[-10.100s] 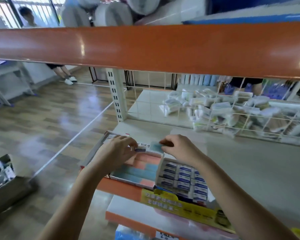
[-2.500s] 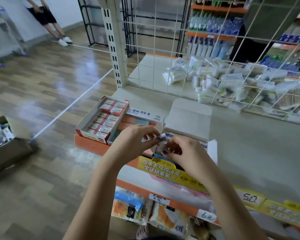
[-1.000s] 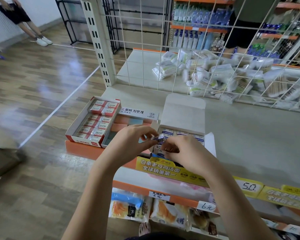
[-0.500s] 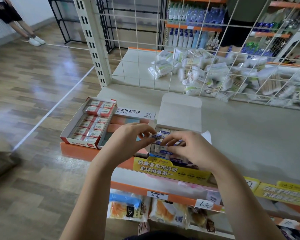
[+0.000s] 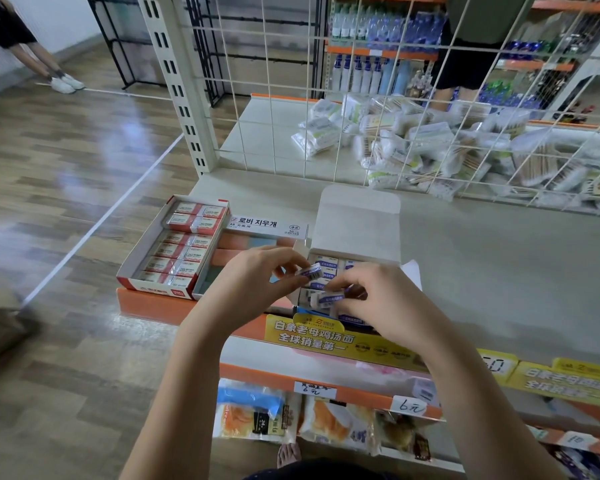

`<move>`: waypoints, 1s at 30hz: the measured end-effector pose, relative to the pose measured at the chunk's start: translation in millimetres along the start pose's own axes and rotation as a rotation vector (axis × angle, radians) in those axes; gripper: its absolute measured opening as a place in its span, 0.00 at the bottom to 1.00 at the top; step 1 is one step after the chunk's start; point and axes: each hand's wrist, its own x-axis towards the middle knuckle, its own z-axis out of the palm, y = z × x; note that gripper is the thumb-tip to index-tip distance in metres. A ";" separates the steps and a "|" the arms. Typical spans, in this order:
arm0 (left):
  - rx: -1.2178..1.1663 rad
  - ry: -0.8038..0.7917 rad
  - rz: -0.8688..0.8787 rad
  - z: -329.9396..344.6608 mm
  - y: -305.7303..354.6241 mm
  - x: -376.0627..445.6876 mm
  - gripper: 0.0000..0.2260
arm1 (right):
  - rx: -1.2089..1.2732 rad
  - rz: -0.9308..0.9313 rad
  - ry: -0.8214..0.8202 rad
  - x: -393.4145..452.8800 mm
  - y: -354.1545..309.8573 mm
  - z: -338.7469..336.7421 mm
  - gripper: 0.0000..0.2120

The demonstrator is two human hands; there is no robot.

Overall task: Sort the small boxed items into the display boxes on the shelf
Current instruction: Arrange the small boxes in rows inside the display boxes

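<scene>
Both hands low over front of white box (image 5: 357,216), lid flap up behind the grip. Left hand (image 5: 257,282) pinching one eraser (image 5: 311,271) by its end, thumb and fingertips curled round it, held just above the packed rows. Right hand (image 5: 378,303) curled on a second eraser (image 5: 328,299), just right of and below the first, at the box's front edge; whether already seated in a slot or only resting on the rim, cannot tell. Compared with half a second back: hands pulled slightly apart, the two erasers now clearly separate, one per hand; a second back only one was visible between the fingers. Reads as splitting a pair ready for slotting one at a time, so placing step under way, not finished. Box looks nearly full, ERASER labels showing in rows beyond the fingers, so little room left; probably a tight fit, needs squaring up before pushing down. Left of grip, well apart: red box (image 5: 174,251) of red-sleeved erasers, looks full, untouched. Between that and the white box: pastel box (image 5: 269,225) with Korean label, partly hidden by left hand. Below grip: yellow shelf strip (image 5: 312,336), price tags, snack packs on lower shelf. Beyond: bare shelf (image 5: 499,258), wire grid (image 5: 326,98), heap of cotton swab packs behind it.
</scene>
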 end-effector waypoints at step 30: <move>-0.006 -0.009 0.001 -0.1 0.5 -0.1 0.09 | -0.020 -0.022 -0.157 14.0 -3.1 0.9 0.13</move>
